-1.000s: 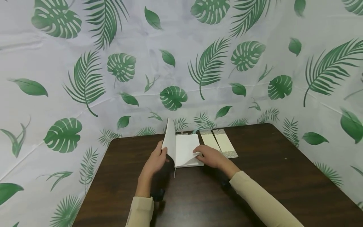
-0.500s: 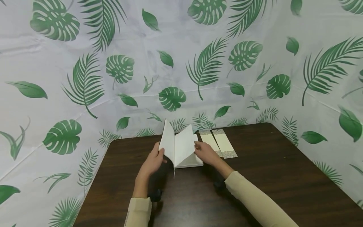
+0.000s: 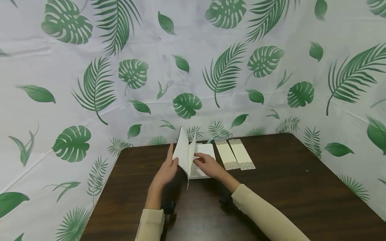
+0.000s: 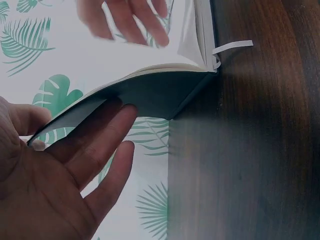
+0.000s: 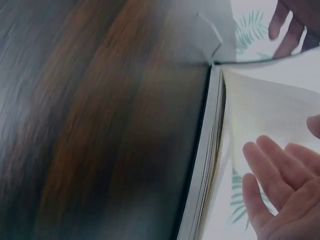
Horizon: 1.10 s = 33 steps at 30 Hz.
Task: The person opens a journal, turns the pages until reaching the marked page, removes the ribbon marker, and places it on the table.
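Note:
A notebook (image 3: 182, 152) with blank white pages lies open on the table, its left cover raised at a steep slant. In the left wrist view the outside of that cover (image 4: 160, 92) is dark. My left hand (image 3: 166, 170) pinches the raised edge, thumb inside and fingers behind. A page (image 3: 191, 152) stands nearly upright beside the cover. My right hand (image 3: 211, 166) is at this page's right side with fairly straight fingers (image 5: 280, 170); whether they touch it is hard to tell. A thin white ribbon (image 4: 235, 46) hangs from the spine's near end.
Two cream bookmarks, a left one (image 3: 225, 154) and a right one (image 3: 242, 154), lie right of the notebook, with patterned ends. The dark wooden table (image 3: 295, 187) reaches back to a white leaf-print cloth (image 3: 163, 77) behind it.
My right hand has lifted a page from the right side and swung it leftward towards the raised cover. The left hand keeps its hold on the cover; its index finger now points up.

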{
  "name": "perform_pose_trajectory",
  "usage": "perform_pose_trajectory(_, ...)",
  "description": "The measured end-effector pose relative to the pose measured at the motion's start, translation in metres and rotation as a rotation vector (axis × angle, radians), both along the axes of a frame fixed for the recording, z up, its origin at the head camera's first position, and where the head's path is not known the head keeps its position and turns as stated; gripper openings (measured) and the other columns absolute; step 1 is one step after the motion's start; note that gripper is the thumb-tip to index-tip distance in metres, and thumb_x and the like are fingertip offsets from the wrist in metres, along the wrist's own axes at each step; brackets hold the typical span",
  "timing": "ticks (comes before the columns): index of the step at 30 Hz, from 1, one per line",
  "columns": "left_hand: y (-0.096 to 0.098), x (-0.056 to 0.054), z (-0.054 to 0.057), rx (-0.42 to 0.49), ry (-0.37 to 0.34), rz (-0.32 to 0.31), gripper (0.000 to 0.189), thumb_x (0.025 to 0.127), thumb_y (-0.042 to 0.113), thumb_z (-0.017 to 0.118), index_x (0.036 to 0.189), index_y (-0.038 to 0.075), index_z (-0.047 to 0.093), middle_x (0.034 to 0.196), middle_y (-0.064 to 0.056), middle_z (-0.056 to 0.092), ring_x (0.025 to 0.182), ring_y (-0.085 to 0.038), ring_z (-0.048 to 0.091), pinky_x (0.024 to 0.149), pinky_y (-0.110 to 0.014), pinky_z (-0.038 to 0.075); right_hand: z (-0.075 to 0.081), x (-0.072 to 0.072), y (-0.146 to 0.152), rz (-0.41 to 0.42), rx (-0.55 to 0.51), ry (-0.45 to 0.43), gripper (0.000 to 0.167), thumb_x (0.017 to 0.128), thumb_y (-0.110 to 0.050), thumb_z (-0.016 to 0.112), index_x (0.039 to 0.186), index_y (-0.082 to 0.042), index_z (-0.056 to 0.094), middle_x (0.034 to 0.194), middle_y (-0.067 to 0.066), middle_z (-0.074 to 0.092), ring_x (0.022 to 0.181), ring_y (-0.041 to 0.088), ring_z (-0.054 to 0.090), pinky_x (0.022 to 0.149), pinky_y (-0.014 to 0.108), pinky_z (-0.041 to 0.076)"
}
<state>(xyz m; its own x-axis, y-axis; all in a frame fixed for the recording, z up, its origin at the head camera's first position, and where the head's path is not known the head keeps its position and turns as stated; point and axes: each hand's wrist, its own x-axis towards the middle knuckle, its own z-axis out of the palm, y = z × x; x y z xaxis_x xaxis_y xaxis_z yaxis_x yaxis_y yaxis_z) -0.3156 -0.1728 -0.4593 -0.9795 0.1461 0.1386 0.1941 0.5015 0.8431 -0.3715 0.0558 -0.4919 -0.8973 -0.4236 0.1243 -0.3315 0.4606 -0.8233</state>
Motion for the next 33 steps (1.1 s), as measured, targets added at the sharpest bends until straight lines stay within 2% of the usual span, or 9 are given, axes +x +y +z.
perform_pose_trajectory(3,0.001,0.000,0.000,-0.014,0.010,-0.002,0.068,0.118,0.029,0.036,0.175,0.033,-0.001,0.180,-0.012,0.021,0.156,-0.044,0.041,0.124,-0.065,0.034,0.001,0.003,-0.009,0.057,-0.016,-0.010,0.052,0.113,-0.035,0.055,0.161,-0.013,0.051,0.156,0.014,0.061,0.138,0.039,0.063,0.110,0.057,0.053)
perform_pose_trajectory(7,0.000,0.001,0.002,-0.014,0.019,0.007,0.063,0.118,0.030,0.035,0.174,0.037,0.007,0.180,-0.007,0.024,0.155,-0.042,0.043,0.122,-0.067,0.036,0.004,0.006,-0.022,0.099,-0.021,-0.014,0.052,0.113,-0.035,0.055,0.162,-0.017,0.050,0.156,0.015,0.060,0.134,0.039,0.066,0.106,0.054,0.056)
perform_pose_trajectory(11,-0.001,0.001,0.002,-0.003,0.017,0.022,0.062,0.118,0.030,0.034,0.174,0.034,0.011,0.178,-0.009,0.029,0.154,-0.042,0.045,0.120,-0.068,0.037,0.011,0.017,-0.030,0.101,-0.023,-0.031,0.052,0.113,-0.032,0.057,0.162,-0.017,0.050,0.157,0.017,0.059,0.131,0.038,0.068,0.103,0.053,0.057)
perform_pose_trajectory(18,0.000,0.003,0.002,0.029,-0.014,0.026,0.067,0.116,0.051,0.038,0.174,0.034,0.010,0.173,-0.015,0.037,0.147,-0.042,0.053,0.115,-0.068,0.043,0.008,0.023,-0.032,0.088,-0.007,-0.035,0.055,0.112,-0.031,0.058,0.164,-0.020,0.047,0.161,0.015,0.055,0.132,0.038,0.067,0.100,0.055,0.058)
perform_pose_trajectory(22,0.000,0.003,0.002,0.010,0.002,0.016,0.068,0.116,0.038,0.045,0.175,0.032,0.010,0.169,-0.020,0.042,0.142,-0.041,0.058,0.112,-0.065,0.046,0.005,0.024,-0.030,0.091,0.001,-0.030,0.055,0.112,-0.031,0.058,0.165,-0.023,0.046,0.162,0.013,0.054,0.131,0.036,0.067,0.098,0.053,0.059)
perform_pose_trajectory(25,-0.001,0.002,0.002,0.018,0.026,-0.007,0.066,0.117,0.023,0.041,0.175,0.028,0.011,0.163,-0.024,0.049,0.127,-0.041,0.068,0.107,-0.062,0.052,0.007,0.024,-0.028,0.105,0.009,-0.018,0.055,0.112,-0.031,0.058,0.165,-0.022,0.046,0.163,0.012,0.053,0.132,0.037,0.066,0.099,0.054,0.058)
perform_pose_trajectory(28,-0.005,0.002,0.003,0.029,0.028,-0.015,0.065,0.117,0.018,0.039,0.175,0.026,0.011,0.155,-0.026,0.057,0.116,-0.039,0.073,0.103,-0.059,0.054,0.008,0.023,-0.025,0.103,0.038,-0.004,0.055,0.112,-0.031,0.058,0.164,-0.018,0.046,0.165,0.012,0.052,0.136,0.039,0.063,0.104,0.057,0.055)
perform_pose_trajectory(31,-0.007,0.001,0.002,0.029,0.029,-0.021,0.065,0.117,0.016,0.038,0.175,0.024,0.010,0.150,-0.028,0.059,0.111,-0.039,0.075,0.101,-0.059,0.055,0.003,0.018,-0.019,0.074,0.124,0.028,0.054,0.112,-0.031,0.057,0.162,-0.013,0.049,0.164,0.012,0.052,0.144,0.038,0.057,0.113,0.058,0.049)
perform_pose_trajectory(33,-0.007,0.000,0.001,0.031,0.025,-0.022,0.065,0.117,0.016,0.037,0.175,0.024,0.009,0.149,-0.028,0.059,0.111,-0.038,0.074,0.101,-0.057,0.056,-0.003,0.014,-0.013,0.068,0.227,0.062,0.054,0.112,-0.033,0.058,0.161,-0.012,0.051,0.164,0.011,0.053,0.148,0.036,0.054,0.118,0.057,0.044)
